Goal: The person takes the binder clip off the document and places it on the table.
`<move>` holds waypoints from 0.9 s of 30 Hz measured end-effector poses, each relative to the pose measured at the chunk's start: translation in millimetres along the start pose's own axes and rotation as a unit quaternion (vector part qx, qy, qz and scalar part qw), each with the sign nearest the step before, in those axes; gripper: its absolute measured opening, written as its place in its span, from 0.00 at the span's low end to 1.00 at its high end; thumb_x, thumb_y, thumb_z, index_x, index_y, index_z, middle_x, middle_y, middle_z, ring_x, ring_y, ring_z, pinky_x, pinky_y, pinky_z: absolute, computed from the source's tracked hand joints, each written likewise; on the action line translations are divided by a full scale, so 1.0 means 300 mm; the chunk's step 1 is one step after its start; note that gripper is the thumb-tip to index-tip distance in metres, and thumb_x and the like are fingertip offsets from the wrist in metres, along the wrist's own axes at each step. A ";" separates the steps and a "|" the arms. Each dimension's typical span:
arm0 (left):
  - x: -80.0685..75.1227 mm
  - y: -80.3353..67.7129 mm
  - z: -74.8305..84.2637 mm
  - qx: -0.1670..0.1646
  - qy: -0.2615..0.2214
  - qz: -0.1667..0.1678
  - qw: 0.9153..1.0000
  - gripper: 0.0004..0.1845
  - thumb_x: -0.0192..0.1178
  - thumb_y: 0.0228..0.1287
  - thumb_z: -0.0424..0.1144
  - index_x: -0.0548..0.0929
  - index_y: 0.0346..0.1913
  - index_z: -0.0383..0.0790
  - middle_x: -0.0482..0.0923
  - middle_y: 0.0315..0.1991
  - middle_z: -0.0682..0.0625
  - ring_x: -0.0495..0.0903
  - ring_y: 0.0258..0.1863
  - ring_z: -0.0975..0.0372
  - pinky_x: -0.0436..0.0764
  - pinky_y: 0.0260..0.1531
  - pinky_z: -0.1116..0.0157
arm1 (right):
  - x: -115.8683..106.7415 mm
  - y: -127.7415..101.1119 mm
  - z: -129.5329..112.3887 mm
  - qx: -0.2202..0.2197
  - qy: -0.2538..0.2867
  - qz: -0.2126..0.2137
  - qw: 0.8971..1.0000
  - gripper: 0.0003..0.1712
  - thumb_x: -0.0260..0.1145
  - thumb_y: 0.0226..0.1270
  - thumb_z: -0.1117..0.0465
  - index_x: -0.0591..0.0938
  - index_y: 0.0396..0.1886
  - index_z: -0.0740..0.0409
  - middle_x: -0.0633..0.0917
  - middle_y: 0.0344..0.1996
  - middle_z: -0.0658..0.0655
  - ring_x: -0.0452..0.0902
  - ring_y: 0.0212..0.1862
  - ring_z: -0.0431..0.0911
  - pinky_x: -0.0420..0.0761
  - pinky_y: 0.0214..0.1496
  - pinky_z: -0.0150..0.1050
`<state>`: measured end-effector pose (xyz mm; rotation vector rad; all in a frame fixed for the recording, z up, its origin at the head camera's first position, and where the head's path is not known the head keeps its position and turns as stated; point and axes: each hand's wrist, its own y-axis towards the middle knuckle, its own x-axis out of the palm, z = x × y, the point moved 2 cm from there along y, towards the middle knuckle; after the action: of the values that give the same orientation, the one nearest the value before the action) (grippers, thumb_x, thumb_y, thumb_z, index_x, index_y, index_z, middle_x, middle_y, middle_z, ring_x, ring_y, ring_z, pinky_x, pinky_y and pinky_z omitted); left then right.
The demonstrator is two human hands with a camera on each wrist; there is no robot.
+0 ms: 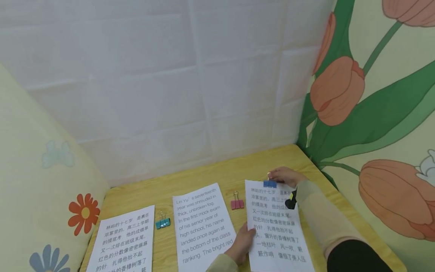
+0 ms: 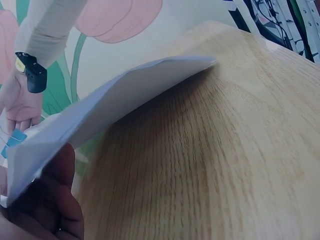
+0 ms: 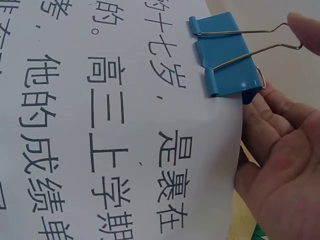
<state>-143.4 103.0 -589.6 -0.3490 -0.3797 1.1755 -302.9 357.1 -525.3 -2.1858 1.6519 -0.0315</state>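
On the right of the head view, my left hand point(image 1: 241, 242) grips the left edge of a sheet of paper point(image 1: 276, 230) printed with Chinese text. The left wrist view shows this paper point(image 2: 135, 92) bowed up from the table, fingers beneath it. A blue binder clip point(image 1: 270, 184) sits over the sheet's top edge. My right hand point(image 1: 286, 176) holds the clip by its wire handles. Up close, the thumb touches the handle loops of the clip point(image 3: 227, 55), and the other fingers lie behind it. The clip's jaws overlap the paper's edge.
A pink binder clip point(image 1: 237, 204) lies left of the held paper. Further left are an English-text sheet point(image 1: 200, 226), a teal binder clip point(image 1: 163, 223) and another Chinese-text sheet point(image 1: 124, 240). The wooden table point(image 1: 217, 172) meets a white cloth backdrop point(image 1: 153, 94) and a tulip-printed panel point(image 1: 391, 132).
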 end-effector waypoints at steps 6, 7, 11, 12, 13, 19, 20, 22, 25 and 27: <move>0.003 -0.008 0.010 0.002 -0.005 -0.010 1.000 0.28 0.45 0.80 0.38 0.60 0.77 0.31 0.83 0.43 0.49 0.85 0.38 0.57 0.82 0.47 0.59 | -0.007 -0.006 0.000 -0.025 -0.017 -0.015 0.999 0.25 0.59 0.81 0.60 0.75 0.60 0.82 0.87 0.50 0.64 0.83 0.52 0.48 0.78 0.60 0.42; 0.003 -0.008 0.011 -0.005 -0.007 -0.011 1.000 0.28 0.45 0.80 0.38 0.60 0.77 0.32 0.83 0.43 0.49 0.85 0.39 0.58 0.82 0.48 0.60 | -0.008 -0.009 -0.001 -0.033 -0.021 -0.018 0.999 0.25 0.58 0.81 0.60 0.75 0.60 0.82 0.87 0.50 0.64 0.83 0.53 0.49 0.78 0.60 0.42; 0.005 -0.009 0.010 -0.012 -0.008 -0.016 1.000 0.29 0.45 0.80 0.38 0.59 0.78 0.32 0.83 0.43 0.48 0.85 0.39 0.57 0.82 0.48 0.60 | -0.011 -0.016 -0.001 -0.043 -0.024 -0.017 0.999 0.24 0.58 0.82 0.60 0.75 0.59 0.82 0.87 0.50 0.63 0.83 0.54 0.49 0.78 0.61 0.43; 0.006 -0.009 0.010 -0.012 -0.007 -0.016 1.000 0.29 0.45 0.80 0.38 0.59 0.78 0.32 0.83 0.43 0.48 0.85 0.39 0.57 0.82 0.48 0.60 | -0.012 -0.018 0.000 -0.046 -0.026 -0.019 0.998 0.24 0.58 0.82 0.60 0.76 0.58 0.82 0.87 0.50 0.63 0.83 0.54 0.49 0.78 0.60 0.43; 0.007 -0.009 0.009 -0.013 -0.006 -0.015 1.000 0.29 0.45 0.80 0.38 0.59 0.78 0.32 0.83 0.43 0.49 0.85 0.39 0.58 0.82 0.48 0.60 | -0.012 -0.019 0.001 -0.045 -0.025 -0.018 0.999 0.24 0.58 0.82 0.60 0.76 0.57 0.82 0.87 0.49 0.63 0.83 0.53 0.49 0.78 0.60 0.43; 0.013 -0.009 0.005 0.005 -0.005 -0.011 1.000 0.29 0.45 0.80 0.37 0.59 0.78 0.31 0.83 0.43 0.50 0.85 0.39 0.58 0.83 0.48 0.57 | -0.009 -0.025 0.003 -0.047 -0.018 -0.018 0.999 0.24 0.58 0.82 0.59 0.76 0.58 0.82 0.87 0.49 0.62 0.82 0.53 0.49 0.77 0.62 0.44; 0.013 -0.008 0.004 0.007 -0.004 -0.010 1.000 0.29 0.45 0.80 0.37 0.59 0.78 0.31 0.83 0.43 0.50 0.85 0.39 0.58 0.83 0.49 0.58 | -0.009 -0.027 0.003 -0.050 -0.017 -0.017 0.998 0.24 0.57 0.82 0.59 0.76 0.58 0.82 0.86 0.50 0.63 0.82 0.54 0.49 0.77 0.63 0.44; 0.012 -0.007 0.004 0.007 -0.005 -0.011 1.000 0.29 0.45 0.80 0.38 0.59 0.78 0.31 0.83 0.44 0.50 0.85 0.39 0.58 0.83 0.48 0.58 | -0.009 -0.034 0.004 -0.055 -0.016 -0.013 0.998 0.25 0.57 0.82 0.60 0.74 0.59 0.83 0.86 0.51 0.64 0.82 0.55 0.50 0.77 0.64 0.45; 0.011 -0.010 0.006 0.008 -0.006 -0.012 1.000 0.29 0.45 0.80 0.38 0.60 0.78 0.32 0.83 0.44 0.50 0.85 0.40 0.58 0.83 0.49 0.58 | -0.009 -0.043 0.007 -0.057 -0.016 -0.008 0.998 0.25 0.57 0.82 0.60 0.73 0.61 0.83 0.85 0.51 0.65 0.81 0.54 0.50 0.77 0.63 0.45; 0.009 -0.013 0.007 0.008 -0.007 -0.014 1.000 0.29 0.46 0.80 0.38 0.60 0.78 0.32 0.83 0.44 0.50 0.85 0.40 0.58 0.83 0.49 0.58 | -0.008 -0.047 0.008 -0.052 -0.015 -0.006 0.998 0.25 0.57 0.82 0.60 0.73 0.61 0.82 0.85 0.51 0.64 0.81 0.53 0.49 0.77 0.62 0.44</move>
<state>-140.2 104.2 -585.6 -0.3205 -0.3850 1.1534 -290.1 363.0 -522.3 -2.2617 1.6578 0.0864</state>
